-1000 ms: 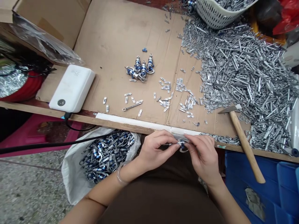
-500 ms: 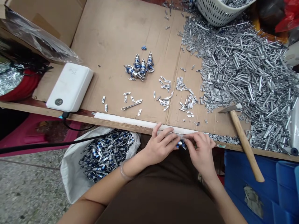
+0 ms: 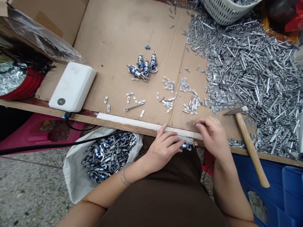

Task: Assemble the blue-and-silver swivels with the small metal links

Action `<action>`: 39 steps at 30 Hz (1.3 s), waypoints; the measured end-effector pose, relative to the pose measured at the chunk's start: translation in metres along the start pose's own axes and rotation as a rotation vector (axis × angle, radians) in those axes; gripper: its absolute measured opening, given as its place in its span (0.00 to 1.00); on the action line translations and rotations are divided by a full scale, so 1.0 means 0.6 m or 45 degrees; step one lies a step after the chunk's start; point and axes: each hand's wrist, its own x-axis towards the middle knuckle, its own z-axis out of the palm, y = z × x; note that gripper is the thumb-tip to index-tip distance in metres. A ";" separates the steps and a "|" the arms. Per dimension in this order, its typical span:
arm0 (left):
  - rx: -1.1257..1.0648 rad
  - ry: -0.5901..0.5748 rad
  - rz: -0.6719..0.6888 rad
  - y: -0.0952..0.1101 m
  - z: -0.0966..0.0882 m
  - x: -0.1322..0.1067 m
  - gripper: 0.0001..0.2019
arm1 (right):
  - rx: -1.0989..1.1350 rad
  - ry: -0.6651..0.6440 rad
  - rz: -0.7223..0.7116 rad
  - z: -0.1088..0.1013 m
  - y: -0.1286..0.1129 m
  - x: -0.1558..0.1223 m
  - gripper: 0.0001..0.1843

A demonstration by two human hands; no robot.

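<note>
My left hand (image 3: 164, 147) rests at the table's front edge, its fingers closed over a blue-and-silver metal fitting (image 3: 187, 145) with a curved silver arm. The fitting's left part is hidden under the fingers. A thin metal rod (image 3: 181, 136) lies beside those fingertips on the white strip (image 3: 127, 122). To the right, my right hand (image 3: 214, 135) is over the cardboard, thumb and forefinger pinched on a tiny silver piece (image 3: 194, 124), too small to name. Small stamped metal tags (image 3: 194, 102) lie just beyond it.
Several finished-looking blue-and-silver fittings (image 3: 145, 66) stand mid-table. A hammer (image 3: 252, 149) overhangs the right edge near a heap of metal parts (image 3: 246, 60). A white power bank (image 3: 72, 86) sits left. Below the edge hangs a white sack (image 3: 75, 179) of fittings.
My right hand has left the fitting and moved right and slightly up over the cardboard, now pinching a tiny piece. My left hand stays on the fitting, whose curved arm now shows.
</note>
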 end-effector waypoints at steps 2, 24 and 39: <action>-0.065 0.092 0.040 -0.003 0.004 -0.004 0.05 | 0.120 -0.144 -0.063 -0.002 -0.009 -0.029 0.07; -0.092 0.118 0.053 -0.005 0.006 0.000 0.02 | -0.208 0.331 0.084 -0.028 0.042 -0.025 0.08; -0.063 0.093 0.025 -0.004 0.005 0.001 0.02 | 0.053 -0.380 0.019 0.007 -0.014 -0.024 0.04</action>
